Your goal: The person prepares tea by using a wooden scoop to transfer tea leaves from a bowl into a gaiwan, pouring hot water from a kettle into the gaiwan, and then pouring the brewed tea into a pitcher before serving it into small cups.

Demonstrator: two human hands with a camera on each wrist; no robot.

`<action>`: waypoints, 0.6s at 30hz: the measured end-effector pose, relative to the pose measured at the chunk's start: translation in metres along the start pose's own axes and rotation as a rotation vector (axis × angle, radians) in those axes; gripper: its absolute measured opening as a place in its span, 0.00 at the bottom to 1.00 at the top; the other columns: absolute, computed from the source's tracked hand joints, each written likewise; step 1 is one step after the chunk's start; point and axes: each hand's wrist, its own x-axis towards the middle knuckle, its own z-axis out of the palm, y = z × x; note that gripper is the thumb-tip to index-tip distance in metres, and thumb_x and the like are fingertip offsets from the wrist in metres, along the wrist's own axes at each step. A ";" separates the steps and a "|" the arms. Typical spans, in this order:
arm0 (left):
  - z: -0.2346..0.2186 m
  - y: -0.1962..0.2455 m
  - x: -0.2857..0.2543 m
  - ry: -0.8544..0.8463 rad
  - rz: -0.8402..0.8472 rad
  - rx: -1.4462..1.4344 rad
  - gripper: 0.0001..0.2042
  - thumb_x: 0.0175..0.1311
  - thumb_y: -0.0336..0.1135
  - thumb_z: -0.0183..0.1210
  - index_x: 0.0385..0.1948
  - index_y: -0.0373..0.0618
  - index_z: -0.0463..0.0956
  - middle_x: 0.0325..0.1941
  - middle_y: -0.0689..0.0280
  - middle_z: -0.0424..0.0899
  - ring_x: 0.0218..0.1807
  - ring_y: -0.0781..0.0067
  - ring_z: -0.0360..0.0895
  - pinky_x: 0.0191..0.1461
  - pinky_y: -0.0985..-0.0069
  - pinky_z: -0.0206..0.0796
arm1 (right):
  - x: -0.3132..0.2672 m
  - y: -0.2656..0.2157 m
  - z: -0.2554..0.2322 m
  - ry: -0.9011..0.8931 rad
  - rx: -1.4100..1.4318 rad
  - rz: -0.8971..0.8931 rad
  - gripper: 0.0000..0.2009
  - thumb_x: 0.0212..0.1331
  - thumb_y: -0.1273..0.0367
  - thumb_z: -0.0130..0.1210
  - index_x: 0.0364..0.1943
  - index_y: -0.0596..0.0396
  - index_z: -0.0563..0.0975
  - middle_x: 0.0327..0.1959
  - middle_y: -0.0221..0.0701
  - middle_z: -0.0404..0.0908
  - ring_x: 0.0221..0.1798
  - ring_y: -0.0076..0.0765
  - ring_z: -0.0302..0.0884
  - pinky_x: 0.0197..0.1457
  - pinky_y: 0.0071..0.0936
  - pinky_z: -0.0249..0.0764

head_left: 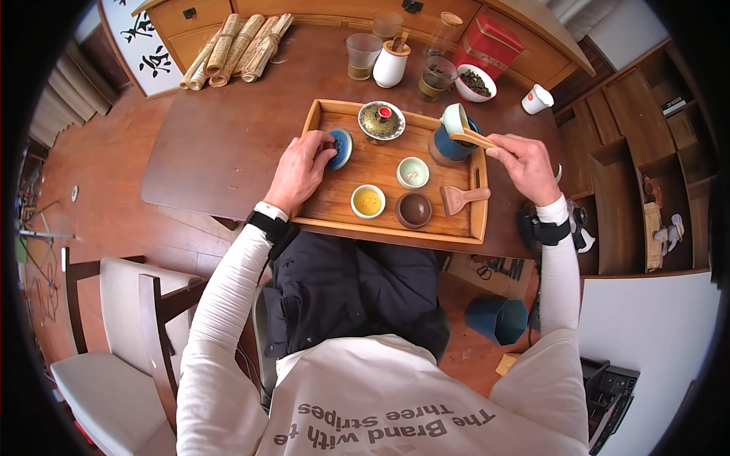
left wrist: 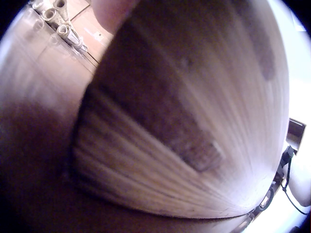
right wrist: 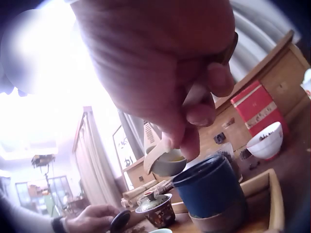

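My right hand (head_left: 526,163) grips wooden tea tongs (head_left: 475,139), whose ends hold a small pale green cup (head_left: 454,118). That cup (right wrist: 167,167) tilts over the rim of a blue canister (right wrist: 209,194), with some yellow liquid inside. The canister stands at the right of the wooden tray (head_left: 388,234). At the tray's left side, my left hand (head_left: 300,171) pinches a round blue lid (head_left: 341,148) held on edge. Between the hands sit a lidded gaiwan (head_left: 382,121), another green cup (head_left: 413,173), a cup of yellow tea (head_left: 369,201) and a brown cup (head_left: 414,210).
A flat brush (head_left: 456,199) lies at the tray's right. Behind the tray stand glasses (head_left: 363,55), a white tool holder (head_left: 391,64), a bowl of tea leaves (head_left: 475,83) and a red box (head_left: 490,45). Bamboo scrolls (head_left: 236,49) lie at back left. A streaked surface fills the left wrist view.
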 end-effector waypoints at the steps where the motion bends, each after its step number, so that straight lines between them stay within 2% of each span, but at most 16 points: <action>1: 0.000 0.000 0.000 0.001 0.003 -0.004 0.09 0.67 0.30 0.62 0.45 0.40 0.77 0.39 0.56 0.85 0.44 0.50 0.80 0.52 0.61 0.70 | -0.006 0.007 0.009 0.039 0.131 0.066 0.13 0.62 0.67 0.64 0.47 0.58 0.85 0.39 0.41 0.88 0.38 0.44 0.86 0.44 0.33 0.78; 2: -0.001 0.001 0.000 0.000 0.004 -0.004 0.09 0.67 0.30 0.62 0.45 0.40 0.77 0.39 0.56 0.85 0.44 0.50 0.80 0.52 0.61 0.70 | -0.010 0.009 0.015 0.079 0.261 0.132 0.14 0.63 0.66 0.64 0.48 0.60 0.84 0.42 0.45 0.88 0.40 0.41 0.87 0.47 0.30 0.78; 3: -0.002 0.002 0.000 -0.025 -0.024 -0.003 0.09 0.68 0.29 0.61 0.46 0.39 0.77 0.42 0.54 0.85 0.46 0.48 0.79 0.53 0.60 0.70 | -0.015 0.007 0.019 0.089 0.330 0.222 0.16 0.64 0.67 0.65 0.50 0.65 0.84 0.42 0.43 0.90 0.42 0.32 0.86 0.51 0.28 0.77; 4: -0.003 0.003 0.000 -0.051 -0.053 -0.002 0.09 0.68 0.29 0.60 0.48 0.38 0.77 0.45 0.52 0.85 0.48 0.46 0.79 0.54 0.59 0.71 | -0.019 0.010 0.027 0.089 0.330 0.222 0.16 0.64 0.67 0.65 0.50 0.65 0.84 0.42 0.43 0.90 0.42 0.32 0.86 0.51 0.28 0.77; 6: -0.001 0.001 0.000 -0.028 -0.032 -0.003 0.09 0.68 0.29 0.61 0.46 0.39 0.77 0.42 0.54 0.85 0.46 0.48 0.79 0.53 0.59 0.71 | -0.026 0.011 0.042 0.167 0.548 0.400 0.15 0.65 0.68 0.65 0.51 0.65 0.84 0.39 0.34 0.90 0.36 0.23 0.81 0.44 0.23 0.76; 7: 0.000 0.000 0.000 -0.004 -0.008 -0.006 0.09 0.67 0.30 0.62 0.45 0.41 0.77 0.39 0.56 0.85 0.44 0.51 0.79 0.51 0.60 0.70 | -0.030 0.011 0.045 0.160 0.631 0.471 0.15 0.66 0.69 0.64 0.52 0.65 0.84 0.38 0.28 0.90 0.31 0.15 0.74 0.36 0.17 0.72; 10: 0.000 0.001 0.000 -0.009 -0.030 -0.015 0.09 0.67 0.30 0.62 0.45 0.41 0.77 0.39 0.56 0.84 0.44 0.51 0.79 0.51 0.60 0.70 | -0.036 0.007 0.057 0.234 0.705 0.476 0.16 0.67 0.69 0.64 0.54 0.64 0.83 0.36 0.27 0.90 0.28 0.11 0.68 0.31 0.14 0.67; 11: 0.000 0.001 0.000 -0.008 -0.030 -0.015 0.09 0.67 0.30 0.62 0.45 0.41 0.77 0.39 0.56 0.84 0.44 0.51 0.79 0.51 0.60 0.70 | -0.039 0.006 0.062 0.270 0.837 0.515 0.16 0.68 0.70 0.62 0.55 0.65 0.83 0.37 0.28 0.89 0.28 0.12 0.68 0.31 0.13 0.66; 12: 0.000 0.002 0.000 -0.004 -0.023 -0.017 0.09 0.67 0.30 0.62 0.45 0.41 0.77 0.39 0.56 0.84 0.43 0.51 0.79 0.51 0.60 0.70 | -0.041 0.005 0.065 0.267 0.837 0.512 0.16 0.68 0.70 0.62 0.55 0.65 0.83 0.37 0.28 0.89 0.28 0.12 0.68 0.31 0.13 0.66; 14: -0.001 0.002 -0.001 0.002 -0.021 -0.020 0.09 0.67 0.30 0.62 0.45 0.41 0.77 0.39 0.56 0.84 0.43 0.51 0.79 0.51 0.60 0.70 | -0.045 0.002 0.070 0.331 1.106 0.580 0.15 0.70 0.71 0.59 0.56 0.65 0.81 0.39 0.31 0.87 0.28 0.13 0.67 0.29 0.12 0.63; 15: -0.001 0.002 0.000 0.004 -0.023 -0.023 0.09 0.67 0.30 0.62 0.45 0.41 0.77 0.39 0.56 0.84 0.43 0.51 0.79 0.51 0.60 0.70 | -0.045 0.001 0.072 0.329 1.105 0.580 0.15 0.70 0.71 0.59 0.56 0.65 0.81 0.39 0.31 0.87 0.28 0.13 0.67 0.29 0.12 0.63; 17: -0.001 0.003 0.000 0.000 -0.024 -0.030 0.09 0.67 0.30 0.62 0.45 0.41 0.77 0.39 0.56 0.84 0.43 0.51 0.79 0.51 0.60 0.70 | -0.048 -0.001 0.077 0.388 1.277 0.538 0.15 0.73 0.71 0.57 0.58 0.65 0.80 0.42 0.34 0.85 0.29 0.15 0.68 0.28 0.12 0.61; 18: -0.003 0.004 0.000 -0.027 -0.060 -0.028 0.09 0.68 0.29 0.61 0.46 0.40 0.77 0.42 0.54 0.85 0.46 0.49 0.79 0.52 0.60 0.71 | -0.049 -0.002 0.078 0.391 1.275 0.542 0.15 0.73 0.71 0.57 0.58 0.65 0.80 0.42 0.34 0.85 0.29 0.15 0.68 0.28 0.12 0.61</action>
